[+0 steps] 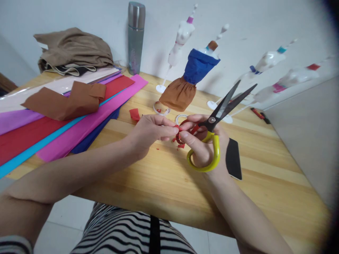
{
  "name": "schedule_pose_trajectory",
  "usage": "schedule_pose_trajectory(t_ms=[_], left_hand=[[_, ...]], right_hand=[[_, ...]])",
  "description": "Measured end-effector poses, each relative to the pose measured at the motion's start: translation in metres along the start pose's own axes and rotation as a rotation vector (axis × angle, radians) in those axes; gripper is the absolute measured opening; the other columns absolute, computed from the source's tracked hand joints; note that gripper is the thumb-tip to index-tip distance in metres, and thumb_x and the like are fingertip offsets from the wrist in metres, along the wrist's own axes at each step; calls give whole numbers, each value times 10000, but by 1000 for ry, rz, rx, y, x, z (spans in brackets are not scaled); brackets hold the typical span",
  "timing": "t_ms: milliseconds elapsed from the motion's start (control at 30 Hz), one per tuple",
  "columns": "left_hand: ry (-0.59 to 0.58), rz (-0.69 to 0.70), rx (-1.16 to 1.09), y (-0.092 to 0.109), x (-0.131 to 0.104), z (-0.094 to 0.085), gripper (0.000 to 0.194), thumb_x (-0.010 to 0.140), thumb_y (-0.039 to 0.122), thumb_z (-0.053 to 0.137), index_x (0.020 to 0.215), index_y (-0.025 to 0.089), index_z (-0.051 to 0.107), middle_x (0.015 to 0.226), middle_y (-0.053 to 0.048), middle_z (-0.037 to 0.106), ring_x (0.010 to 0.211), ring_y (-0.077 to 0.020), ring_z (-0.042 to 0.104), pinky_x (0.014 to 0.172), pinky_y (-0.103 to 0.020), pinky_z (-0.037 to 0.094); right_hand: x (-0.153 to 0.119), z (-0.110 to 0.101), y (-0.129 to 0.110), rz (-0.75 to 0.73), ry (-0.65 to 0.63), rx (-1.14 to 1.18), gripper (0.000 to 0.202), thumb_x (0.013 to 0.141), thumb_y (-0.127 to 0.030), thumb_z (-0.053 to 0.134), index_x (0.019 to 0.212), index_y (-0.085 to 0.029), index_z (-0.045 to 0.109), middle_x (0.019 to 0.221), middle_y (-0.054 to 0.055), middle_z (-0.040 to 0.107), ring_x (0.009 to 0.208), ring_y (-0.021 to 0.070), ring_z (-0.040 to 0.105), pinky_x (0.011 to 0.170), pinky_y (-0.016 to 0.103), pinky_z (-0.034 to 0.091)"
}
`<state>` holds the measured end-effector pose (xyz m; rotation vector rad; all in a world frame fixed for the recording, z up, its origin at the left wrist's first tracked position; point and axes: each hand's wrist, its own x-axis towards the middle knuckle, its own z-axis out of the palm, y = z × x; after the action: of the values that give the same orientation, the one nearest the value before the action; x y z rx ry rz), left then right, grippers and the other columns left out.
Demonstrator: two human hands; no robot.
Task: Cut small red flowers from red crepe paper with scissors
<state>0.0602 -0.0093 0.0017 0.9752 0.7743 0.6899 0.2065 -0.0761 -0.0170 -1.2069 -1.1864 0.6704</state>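
The scissors (211,121) pair dark grey blades (225,102) with yellow-and-red handles (216,155); the small paper strip (178,128) is red. Blue colours the mannequin's bodice (200,67), rusty brown its skirt (178,93). Paper sheets (92,119) show purple, red, turquoise, magenta, navy. The shirt (124,233) is striped black and white.

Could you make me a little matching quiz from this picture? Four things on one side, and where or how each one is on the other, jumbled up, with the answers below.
Things:
1. Scissors
2. Tall flask
3. Loose brown sheet
4. Blue top

Places and states:
A. Lying across the coloured sheets
B. Around a white dress form
C. In the right hand, blades apart
D. Standing upright near the wall

Right pairs: 1-C, 2-D, 3-A, 4-B
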Motion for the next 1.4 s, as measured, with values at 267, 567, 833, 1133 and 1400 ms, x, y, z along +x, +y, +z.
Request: schedule_pose_trajectory(t_ms=[267,567,833,1133,1400], left_hand=[[-26,-26,18,-2,-2,2,89,667,111,766,605,147,714,642,-6,677,607,-80,580,604,-209,478],[-130,-106,89,15,3,-8,248,600,164,836,837,157,761,762,-44,734,666,-146,659,587,-258,524],[-184,88,382,18,4,-9,65,639,185,694,585,152,678,529,18,585,521,-85,493,508,-210,385],[-74,99,173,16,2,-4,165,681,171,718,546,149,624,505,9,576,507,-81,493,537,-221,401],[-12,130,58,17,-8,1,205,745,164,684,544,146,648,589,-20,656,572,-91,536,575,-219,426]], right_hand=[[2,0,-11,138,-3,-33,305,710,-312,783,947,-295,592,697,-27,641,570,167,570,576,350,509],[7,-9,-11,154,-54,-36,316,760,-367,819,980,-324,596,696,-15,615,538,184,554,485,359,448],[7,-5,-15,217,-52,-2,334,677,-313,834,931,-301,618,647,-22,622,528,172,542,509,356,456],[3,-2,4,114,-65,80,375,796,-572,739,972,-276,592,591,-47,529,475,152,494,464,326,384],[-15,11,21,69,-263,47,583,862,-807,508,981,-241,584,630,-29,526,513,164,490,519,331,406]])
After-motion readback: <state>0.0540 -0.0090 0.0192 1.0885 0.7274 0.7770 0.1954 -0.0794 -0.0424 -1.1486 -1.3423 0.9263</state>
